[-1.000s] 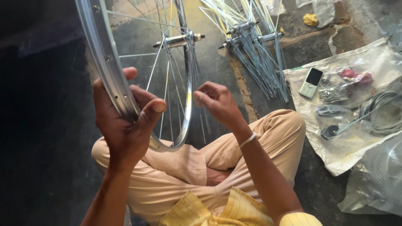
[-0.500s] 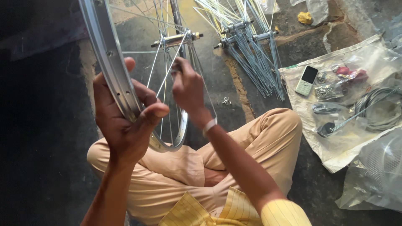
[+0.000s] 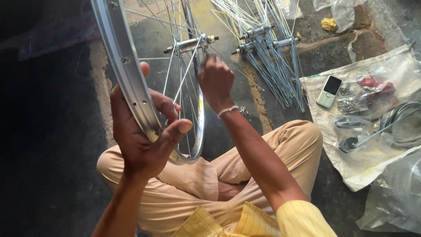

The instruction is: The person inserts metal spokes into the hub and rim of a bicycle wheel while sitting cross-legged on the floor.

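Trainee: Fingers (image 3: 173,131) of the left hand (image 3: 140,140) are clenched around the wheel rim (image 3: 127,83), thumb on the outer face, the others hooked over the inner edge. Is that the correct hold?

Instructor: Yes. Take the rim as the reference. It stands nearly upright above the crossed legs (image 3: 188,193), its lowest arc just over the lap. Judging from this, the grip low on the rim steadies the whole wheel, so keep the wrist firm and do not let the rim tilt.

Trainee: And the right hand (image 3: 215,81)?

Instructor: It sits inside the rim's circle, just below the hub (image 3: 190,43). Its fingers are closed, apparently pinching a spoke (image 3: 186,72), though the exact contact is hidden behind the knuckles. Good practice, in my judgement: guide one spoke at a time, keep it clear of its neighbours, and line its end up with a hole in the rim before any force goes on.

Trainee: Where are the spare parts?

Instructor: All to the right of the rim. Nearest lie the two spoked hubs (image 3: 267,39) on the floor, spokes fanned out. Farther right is the plastic sheet (image 3: 372,166) carrying a coil of cable (image 3: 405,123), a mobile phone (image 3: 329,91) and a small heap of nipples (image 3: 349,104).

Trainee: Any hazard?

Instructor: Possibly loose spoke ends near the wrist; move slowly.
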